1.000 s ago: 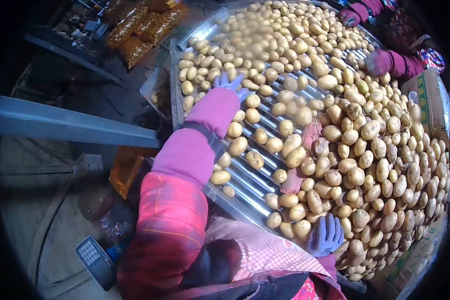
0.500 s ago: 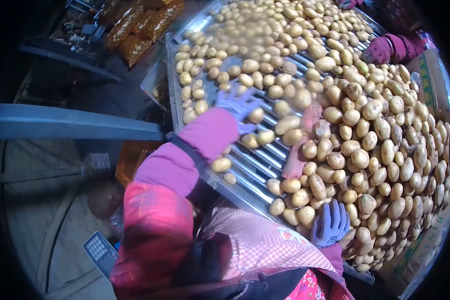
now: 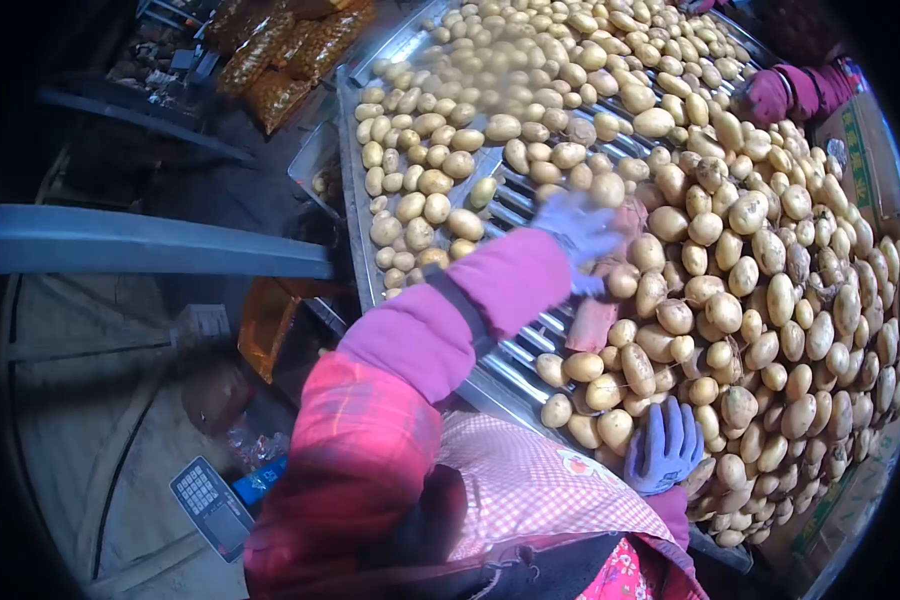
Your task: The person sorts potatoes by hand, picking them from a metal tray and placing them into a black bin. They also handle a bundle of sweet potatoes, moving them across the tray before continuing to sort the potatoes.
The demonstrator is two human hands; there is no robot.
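My left hand (image 3: 578,238), in a purple glove, is over the metal slats (image 3: 515,205) in the middle of the sorting table. Its fingers look spread, though motion blurs them, and I see nothing held. Just past the fingertips is a pink cloth-like piece (image 3: 630,218), with another pink piece (image 3: 592,325) below the hand. My right hand (image 3: 662,450), gloved the same way, rests with fingers stretched out against the potatoes (image 3: 735,410) at the near edge. Loose potatoes (image 3: 435,208) also lie on the left side of the table.
A co-worker's pink sleeve and gloved hand (image 3: 770,95) reach in at the upper right. Filled bags (image 3: 270,95) lie at the upper left. A blue-grey beam (image 3: 160,240) runs toward the table. A keypad device (image 3: 210,505) is at lower left, a cardboard box (image 3: 865,165) at right.
My left hand has swept right across the slats, from the left-hand potatoes toward the pink piece. More potatoes now lie on the left side. My right hand has barely moved.
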